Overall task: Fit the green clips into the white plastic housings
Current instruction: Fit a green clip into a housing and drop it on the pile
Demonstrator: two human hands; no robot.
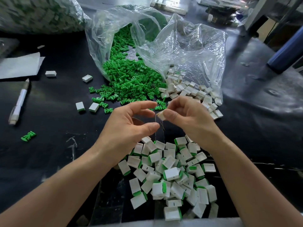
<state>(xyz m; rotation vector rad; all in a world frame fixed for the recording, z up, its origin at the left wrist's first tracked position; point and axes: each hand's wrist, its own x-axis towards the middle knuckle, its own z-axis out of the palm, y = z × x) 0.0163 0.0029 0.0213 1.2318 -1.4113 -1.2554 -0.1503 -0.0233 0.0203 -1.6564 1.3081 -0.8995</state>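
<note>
Your left hand and right hand, which pinches a housing, hang over the gap between two heaps: the finished pile under your wrists and the green clips spilling from the clear bag ahead. The bag's crumpled wall overhangs the loose housings on the right; they lie open only from the near side. Leftward the black table gives room up to the pen, past one stray clip.

The black worktop carries a clear bag spilling green clips at twelve o'clock, white housings at one, assembled pieces at six, a pen at nine.
</note>
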